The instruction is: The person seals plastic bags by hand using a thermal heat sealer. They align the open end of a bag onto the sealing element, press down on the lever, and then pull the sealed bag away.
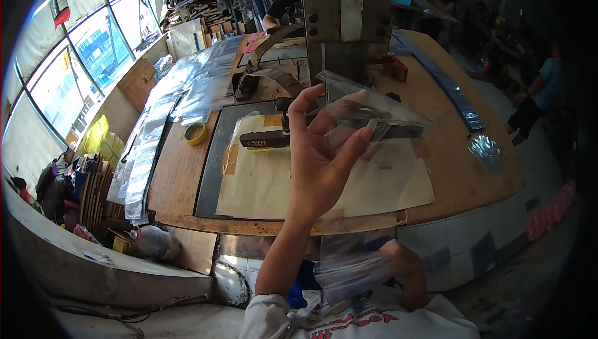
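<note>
My left hand [324, 146] is raised over the work table, thumb and fingers closed on a clear plastic sheet [349, 96]. The see-through sheet slants up and to the right in front of the press, and the fingers show through it. Low and close to my body, my right hand [403, 257] grips the right edge of a clear plastic bundle [349, 273]; its fingers are partly hidden. Beneath my left hand lies a cream board [261, 183] on a dark plate. A dark metal bar [265, 140] rests across the board.
A heavy metal press column [349, 9] rises at the far middle. Plastic film strips [146, 171] cover the table's left, beside a yellow tape roll [195, 133]. A long bluish strip [445, 87] and crumpled plastic [484, 152] lie at right. Other people are behind.
</note>
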{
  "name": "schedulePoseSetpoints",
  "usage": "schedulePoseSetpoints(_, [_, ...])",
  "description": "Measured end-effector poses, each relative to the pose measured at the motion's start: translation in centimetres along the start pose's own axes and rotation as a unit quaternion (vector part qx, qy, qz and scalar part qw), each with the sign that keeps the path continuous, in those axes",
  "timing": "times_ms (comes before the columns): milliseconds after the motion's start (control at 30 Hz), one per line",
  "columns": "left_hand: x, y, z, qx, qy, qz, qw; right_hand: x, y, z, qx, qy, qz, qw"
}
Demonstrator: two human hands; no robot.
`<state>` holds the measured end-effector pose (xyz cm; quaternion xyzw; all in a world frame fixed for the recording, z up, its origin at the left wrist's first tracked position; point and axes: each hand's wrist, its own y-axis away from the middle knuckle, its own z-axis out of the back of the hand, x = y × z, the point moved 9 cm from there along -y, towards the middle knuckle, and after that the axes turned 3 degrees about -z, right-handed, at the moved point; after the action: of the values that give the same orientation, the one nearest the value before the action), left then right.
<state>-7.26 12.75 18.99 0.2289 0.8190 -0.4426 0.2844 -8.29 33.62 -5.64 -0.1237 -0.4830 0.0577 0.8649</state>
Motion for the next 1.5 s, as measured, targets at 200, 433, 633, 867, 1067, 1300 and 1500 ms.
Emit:
schedulePoseSetpoints(200, [0.8, 0.4, 1.6, -0.027, -0.027, 0.035, 0.999, 0.9, -0.7, 0.5, -0.031, -0.038, 0.016, 0.999])
schedulePoseSetpoints(433, [-0.3, 0.8, 1.6, -0.021, -0.072, -0.012, 0.997, 1.1, -1.3, 0.7, -0.03, -0.026, -0.015, 0.999])
schedulePoseSetpoints(633, [-0.2, 0.9, 0.6, -0.003, -0.049, -0.004, 0.999, 0.9, -1.6, 0.6, -0.026, -0.02, -0.047, 0.998])
schedulePoseSetpoints(867, [0.6, 1.1, -0.4, 0.072, -0.087, 0.032, 0.993, 1.4, -2.4, 0.8, -0.015, -0.046, -0.066, 0.997])
schedulePoseSetpoints(1067, [1.5, 1.6, -1.4, 0.116, -0.003, 0.063, 0.991, 1.0, -2.4, 0.5, -0.001, -0.006, -0.082, 0.997])
schedulePoseSetpoints(1300, [2.2, 2.0, -2.0, 0.134, 0.033, 0.081, 0.987, 1.6, -2.8, 0.7, -0.023, -0.022, -0.064, 0.997])
schedulePoseSetpoints(1500, [2.9, 2.2, -2.5, 0.154, 0.069, 0.096, 0.981, 1.3, -2.7, 0.5, -0.012, -0.039, -0.066, 0.997])
